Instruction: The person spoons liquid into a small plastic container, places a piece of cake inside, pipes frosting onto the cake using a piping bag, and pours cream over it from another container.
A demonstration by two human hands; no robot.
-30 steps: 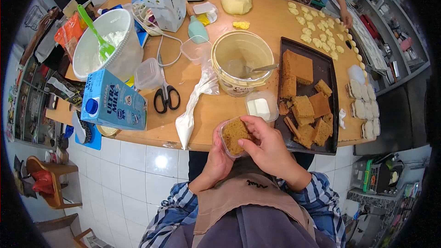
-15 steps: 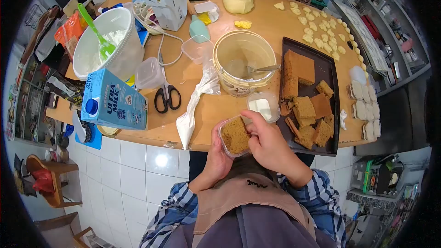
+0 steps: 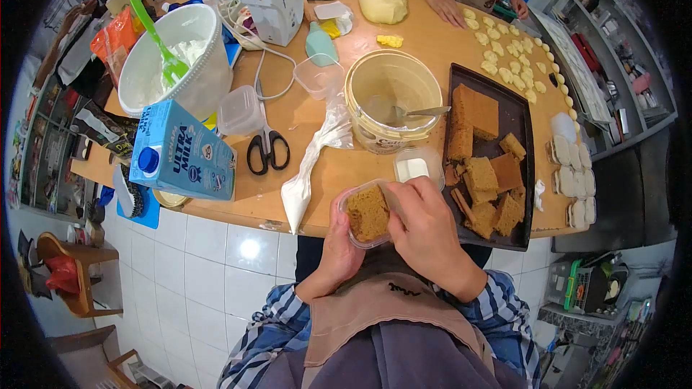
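Observation:
A small clear plastic container (image 3: pixel 358 242) rests in my left hand (image 3: pixel 342 245), whose fingers and thumb wrap its left side. Inside it lies a piece of brown sponge cake (image 3: pixel 367 212). My right hand (image 3: pixel 429 234) is closed at the container's right edge, over the cake's side; its fingertips are partly hidden, so I cannot tell whether they pinch cake or rim. Just behind stands another clear container with white cream (image 3: pixel 413 168). To the right, a dark baking tray (image 3: pixel 519 129) bears a cake slab (image 3: pixel 477 113) and several cut pieces (image 3: pixel 481 180).
A filled piping bag (image 3: pixel 297 198), scissors (image 3: pixel 267 151), milk carton (image 3: pixel 184 155) and white bowl (image 3: pixel 210 64) stand left. A tub (image 3: pixel 393 133) with a spoon stands ahead. Beyond are dough (image 3: pixel 383 2), dough pieces (image 3: pixel 515 46) and a co-worker's hand (image 3: pixel 445 7). Filled containers (image 3: pixel 573 165) sit far right.
My right hand's fingers have shifted slightly over the container's right edge. The co-worker's hand has come down onto the table by the dough pieces, and a second hand shows. The view has shifted slightly.

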